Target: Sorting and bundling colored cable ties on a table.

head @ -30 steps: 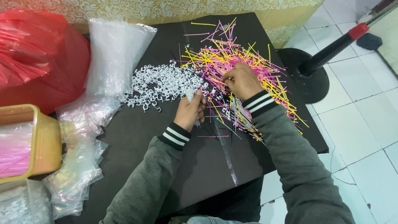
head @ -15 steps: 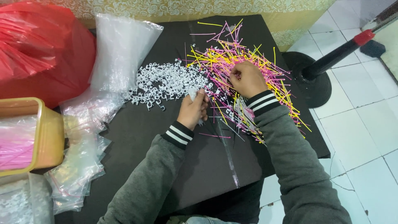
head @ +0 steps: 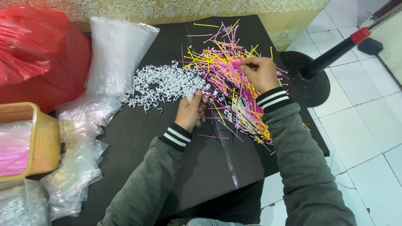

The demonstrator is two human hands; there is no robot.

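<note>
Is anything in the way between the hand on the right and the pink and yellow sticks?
No. The right hand already rests on the pile of pink and yellow sticks, fingertips pinching into it. Nothing visible lies between them.

Both hands curl with pinched fingers, left hand (head: 191,111) nearer the body, right hand (head: 259,74) extended farther.

Pink and yellow thin sticks (head: 228,79) lie tangled beside a heap of white, perhaps plastic, clips (head: 161,86).
</note>
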